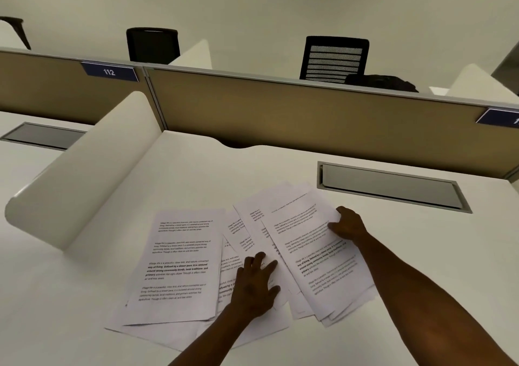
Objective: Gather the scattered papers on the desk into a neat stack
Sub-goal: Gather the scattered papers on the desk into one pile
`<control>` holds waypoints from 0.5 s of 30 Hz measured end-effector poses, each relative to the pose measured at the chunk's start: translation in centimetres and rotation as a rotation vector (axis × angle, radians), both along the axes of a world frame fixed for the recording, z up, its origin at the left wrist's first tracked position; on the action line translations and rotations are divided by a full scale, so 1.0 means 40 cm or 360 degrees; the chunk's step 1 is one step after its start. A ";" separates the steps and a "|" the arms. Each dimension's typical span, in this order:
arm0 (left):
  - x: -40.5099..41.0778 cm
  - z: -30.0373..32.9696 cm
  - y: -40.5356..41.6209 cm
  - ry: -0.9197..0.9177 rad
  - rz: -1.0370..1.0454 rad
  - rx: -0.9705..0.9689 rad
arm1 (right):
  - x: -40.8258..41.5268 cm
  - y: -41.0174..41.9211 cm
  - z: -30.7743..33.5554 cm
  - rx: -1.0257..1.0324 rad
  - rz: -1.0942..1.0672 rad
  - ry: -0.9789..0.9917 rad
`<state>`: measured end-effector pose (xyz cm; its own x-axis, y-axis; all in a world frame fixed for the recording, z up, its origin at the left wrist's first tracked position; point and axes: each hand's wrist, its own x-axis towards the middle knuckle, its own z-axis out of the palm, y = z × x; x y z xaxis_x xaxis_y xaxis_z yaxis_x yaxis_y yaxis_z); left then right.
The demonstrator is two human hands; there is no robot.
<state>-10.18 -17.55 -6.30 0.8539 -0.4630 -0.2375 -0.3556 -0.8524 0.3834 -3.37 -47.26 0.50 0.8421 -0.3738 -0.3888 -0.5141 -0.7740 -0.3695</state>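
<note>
Left hand (257, 284) lies spread flat on fanned papers (179, 264); right hand (348, 224) has its grip pinching the top sheets' edge on the desk (196, 174).

The printed text on the papers (179, 264) is too small to read. Lower sheets are mostly covered by the ones above and by the left hand (257, 284). The right hand (348, 225) has its fingertips hidden under a sheet's edge. Both forearms and the blue label (498, 117) at the surface's far right corner are cut off by the picture's edges.

Left hand (257, 280) pressed flat, fingers spread; right hand (348, 225), farther forward, pinched a sheet edge, forearms bare.
</note>
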 end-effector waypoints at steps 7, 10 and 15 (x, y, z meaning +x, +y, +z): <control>0.003 -0.003 -0.006 -0.0016 -0.0002 0.0036 | -0.002 -0.003 -0.014 -0.0124 -0.0039 -0.0111; -0.007 -0.006 -0.014 -0.0005 0.0011 0.0010 | -0.012 0.000 -0.010 -0.0113 -0.0101 -0.0180; -0.001 -0.019 -0.011 -0.0011 0.0032 -0.0008 | -0.036 0.000 -0.004 0.0162 -0.0372 -0.0395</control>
<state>-10.23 -17.98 -7.05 0.8647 -0.4469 -0.2293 -0.3411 -0.8576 0.3851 -4.80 -47.25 0.36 0.8119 -0.5373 -0.2284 -0.5579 -0.5989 -0.5745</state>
